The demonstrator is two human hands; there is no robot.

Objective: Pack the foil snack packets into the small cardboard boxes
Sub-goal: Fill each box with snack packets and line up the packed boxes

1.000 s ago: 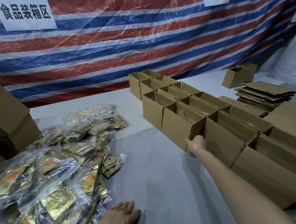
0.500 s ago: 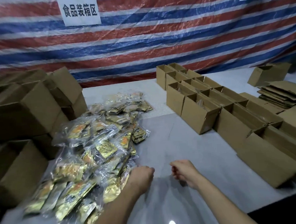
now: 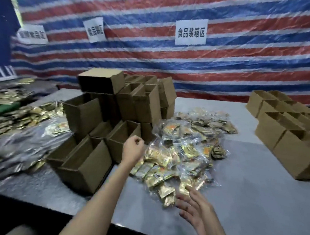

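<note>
Just left of the foil packets (image 3: 184,151), stacked open cardboard boxes (image 3: 103,109).

- The foil snack packets (image 3: 184,151), gold and orange inside clear crinkled wrap, are heaped loosely at the middle of the surface (image 3: 243,175), from its near edge toward the far side.
- The small cardboard boxes (image 3: 114,108), plain brown with tops open, are stacked just left of the heap, touching it.
- More open boxes (image 3: 284,125) are set in rows at the right, well apart from the heap.
</note>
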